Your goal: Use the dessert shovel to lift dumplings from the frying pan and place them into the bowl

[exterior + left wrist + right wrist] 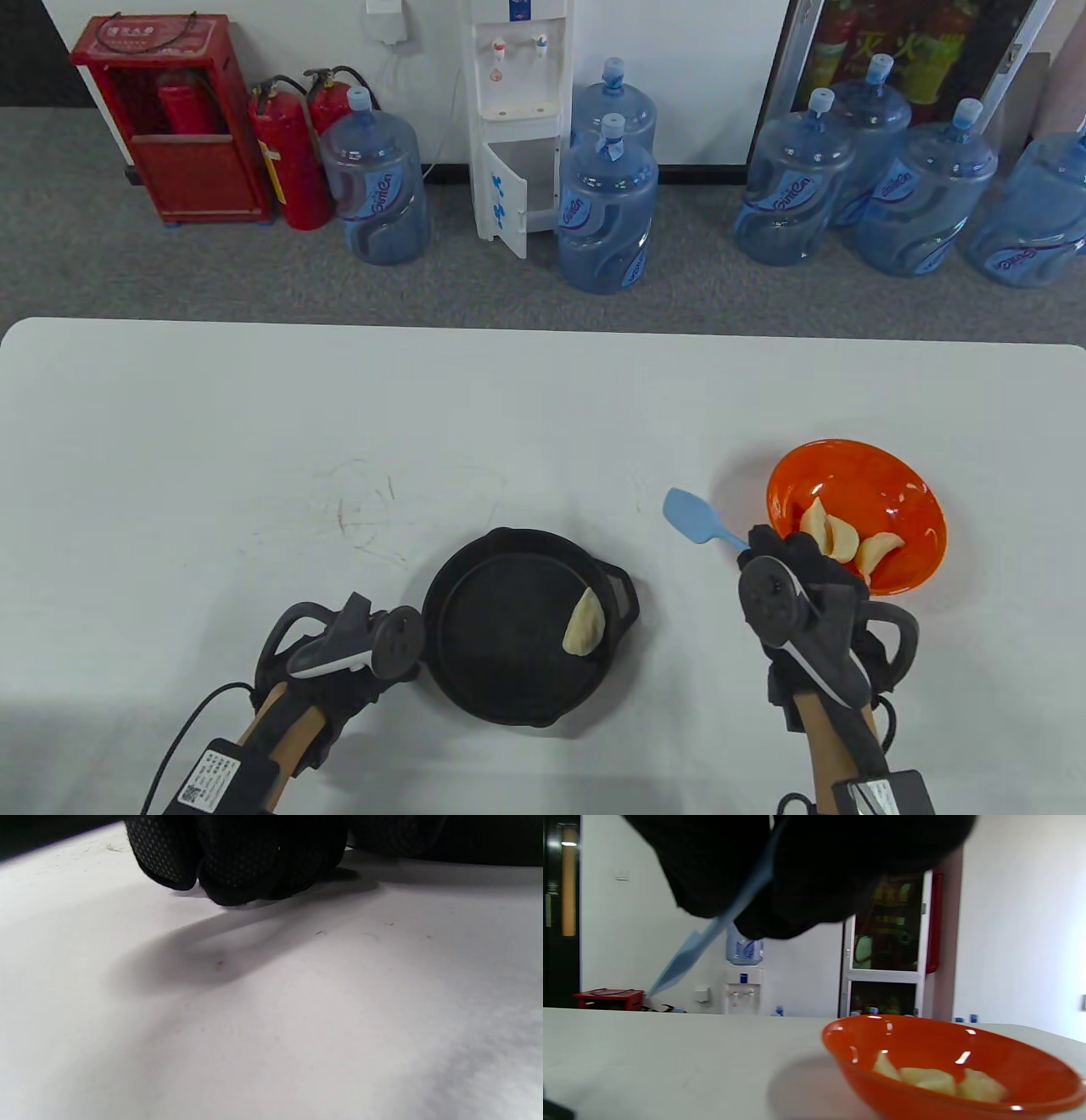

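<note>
Right hand (797,586) grips light-blue silicone dessert shovel (691,514), blade raised, empty; left hand (339,654), fingers curled on nothing visible, rests beside round black cast-iron frying pan (458,671), likely bracing it.

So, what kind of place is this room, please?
Probably an office or lab back room, not a kitchen: a water dispenser, spare water jugs and fire extinguishers stand on grey carpet behind a plain white table.

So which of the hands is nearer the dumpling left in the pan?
Left. The left hand sits at the pan's left rim; the right hand is beside the bowl, holding the shovel.
</note>
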Motion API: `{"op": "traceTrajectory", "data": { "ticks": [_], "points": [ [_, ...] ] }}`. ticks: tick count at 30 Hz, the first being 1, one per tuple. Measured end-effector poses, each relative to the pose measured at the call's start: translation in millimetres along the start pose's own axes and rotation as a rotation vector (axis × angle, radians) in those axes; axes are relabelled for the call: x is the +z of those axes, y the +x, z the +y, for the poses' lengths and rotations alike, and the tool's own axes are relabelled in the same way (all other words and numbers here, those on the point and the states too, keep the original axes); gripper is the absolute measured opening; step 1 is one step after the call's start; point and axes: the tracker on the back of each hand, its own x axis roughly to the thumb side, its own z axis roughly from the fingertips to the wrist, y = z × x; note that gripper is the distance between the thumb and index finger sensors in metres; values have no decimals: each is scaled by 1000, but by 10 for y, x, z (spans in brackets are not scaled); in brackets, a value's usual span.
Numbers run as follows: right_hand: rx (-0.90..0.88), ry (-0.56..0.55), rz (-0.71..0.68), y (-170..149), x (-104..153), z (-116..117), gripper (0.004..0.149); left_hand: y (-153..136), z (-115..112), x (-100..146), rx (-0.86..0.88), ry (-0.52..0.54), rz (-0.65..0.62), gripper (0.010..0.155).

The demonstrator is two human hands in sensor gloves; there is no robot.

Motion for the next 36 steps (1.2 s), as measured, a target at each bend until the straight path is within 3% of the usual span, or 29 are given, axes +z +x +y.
{"op": "traceTrajectory", "data": {
  "ticks": [12,23,36],
  "points": [
    [-27,-16,-199,479,183,452,40,2,1,-1,-2,1,2,56],
    [113,-21,-243,535,240,499,40,7,1,1,-10,3,5,56],
    [55,77,-277,507,238,526,40,12,2,3,-10,4,8,56]
  ]
}}
